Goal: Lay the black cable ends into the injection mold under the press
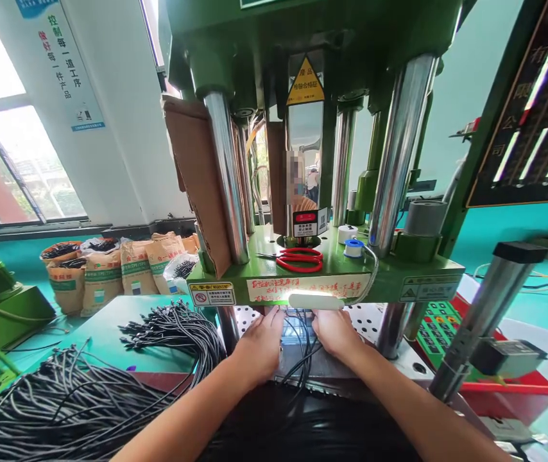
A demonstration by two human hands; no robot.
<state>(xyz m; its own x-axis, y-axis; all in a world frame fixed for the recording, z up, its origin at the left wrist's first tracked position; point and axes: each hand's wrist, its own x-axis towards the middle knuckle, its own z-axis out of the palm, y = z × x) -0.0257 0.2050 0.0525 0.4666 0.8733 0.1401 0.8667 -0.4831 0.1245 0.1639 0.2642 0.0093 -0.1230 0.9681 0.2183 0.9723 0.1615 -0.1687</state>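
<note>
Both my hands reach under the green press platen [322, 273]. My left hand [257, 346] rests knuckles-up on the metal mould block [298, 359], its fingertips hidden under the platen. My right hand [336, 333] lies beside it, fingers also tucked under. Several black cables [303, 356] run out between the two hands toward me. Whether either hand grips a cable is hidden.
A heap of black cables [62, 398] fills the teal table at the left. Red scissors [300, 258] and tape rolls [351, 240] sit on the platen. Chrome columns [226, 173] flank the opening. Brown sacks [110, 269] stand behind. A keypad panel [435, 324] lies right.
</note>
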